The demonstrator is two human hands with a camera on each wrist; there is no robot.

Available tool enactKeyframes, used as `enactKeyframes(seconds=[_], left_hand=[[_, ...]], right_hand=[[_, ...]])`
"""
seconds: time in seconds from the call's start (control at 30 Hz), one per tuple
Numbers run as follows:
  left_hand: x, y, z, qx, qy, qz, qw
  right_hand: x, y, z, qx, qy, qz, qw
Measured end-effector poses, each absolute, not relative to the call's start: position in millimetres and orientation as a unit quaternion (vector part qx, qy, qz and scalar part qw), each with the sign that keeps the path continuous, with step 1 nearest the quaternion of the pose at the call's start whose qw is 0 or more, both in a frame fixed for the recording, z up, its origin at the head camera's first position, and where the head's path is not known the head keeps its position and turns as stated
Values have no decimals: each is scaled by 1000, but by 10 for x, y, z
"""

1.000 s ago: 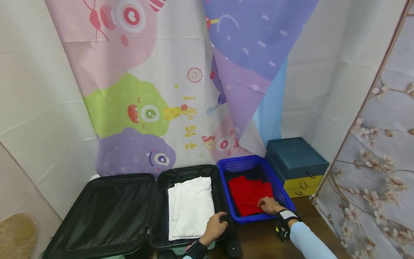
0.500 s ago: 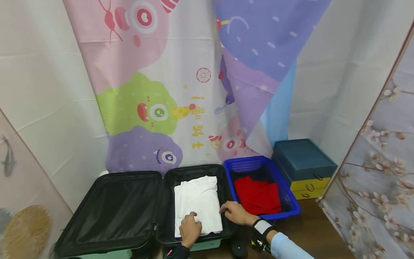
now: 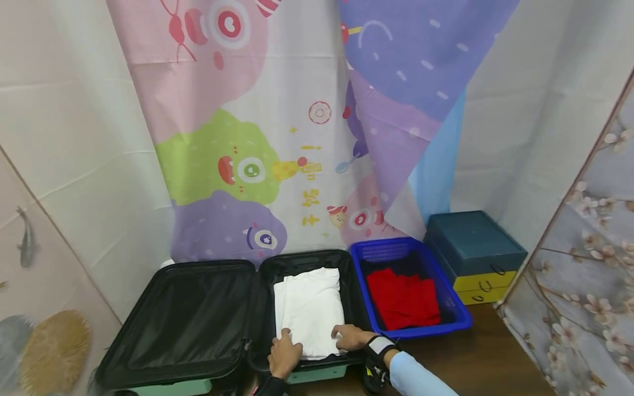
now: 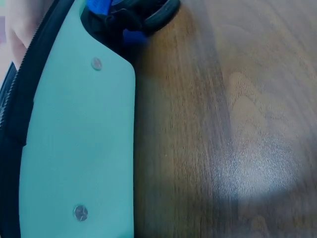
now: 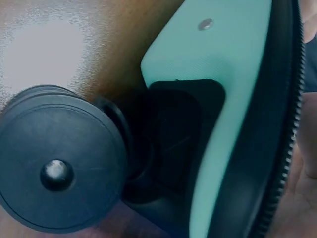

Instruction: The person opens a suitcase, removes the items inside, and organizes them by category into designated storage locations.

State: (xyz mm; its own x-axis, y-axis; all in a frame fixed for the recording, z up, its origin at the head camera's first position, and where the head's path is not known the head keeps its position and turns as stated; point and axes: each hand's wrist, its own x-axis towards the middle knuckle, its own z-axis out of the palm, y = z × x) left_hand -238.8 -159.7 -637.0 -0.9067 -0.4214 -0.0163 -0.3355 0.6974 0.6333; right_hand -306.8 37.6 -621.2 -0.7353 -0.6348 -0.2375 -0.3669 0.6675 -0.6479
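Note:
A folded white garment (image 3: 312,313) lies in the right half of an open suitcase (image 3: 263,330) with a black lining and mint-green shell. My left hand (image 3: 284,355) is at the garment's lower left edge, fingers pointing onto the cloth. At its lower right edge, my right hand (image 3: 350,336) touches the cloth with bent fingers. Whether either hand pinches the fabric cannot be made out. Both wrist views mostly show the suitcase's green side (image 4: 79,139) and a black wheel (image 5: 59,163); only slivers of hand appear at their edges.
Right of the suitcase stands a blue plastic basket (image 3: 463,319) holding a folded red garment (image 3: 403,300). Beyond it is a dark teal and yellow box (image 3: 475,247). The suitcase's other half (image 3: 183,316) lies open at left. A brown wooden table (image 3: 460,363) supports everything.
My right hand has left the basket and come to the white garment's right edge. My left hand has moved from the suitcase's right side to the garment's left edge. The head view has shifted slightly.

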Motion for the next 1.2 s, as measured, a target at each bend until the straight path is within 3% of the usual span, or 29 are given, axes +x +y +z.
enactKeyframes(seconds=[0.47, 0.73, 0.83, 0.97, 1.2], left_hand=[[-2388, -1641, -6304, 208, -918, -329, 77], [-2375, -1629, -6365, 204, -913, -333, 117], [-2372, -1621, -6383, 202, -906, -345, 138], [-2372, -1616, -6407, 204, -895, -369, 144], [-2413, -1639, -6437, 217, -894, -378, 108]], right_hand=[[-3043, 304, -6271, -296, 891, -277, 205], [-3054, 242, -6338, -293, 900, -312, 84], [-3059, 226, -6292, -271, 901, -333, 67], [-3060, 237, -6247, -242, 910, -326, 87], [-3072, 298, -6197, -202, 886, -369, 197]])
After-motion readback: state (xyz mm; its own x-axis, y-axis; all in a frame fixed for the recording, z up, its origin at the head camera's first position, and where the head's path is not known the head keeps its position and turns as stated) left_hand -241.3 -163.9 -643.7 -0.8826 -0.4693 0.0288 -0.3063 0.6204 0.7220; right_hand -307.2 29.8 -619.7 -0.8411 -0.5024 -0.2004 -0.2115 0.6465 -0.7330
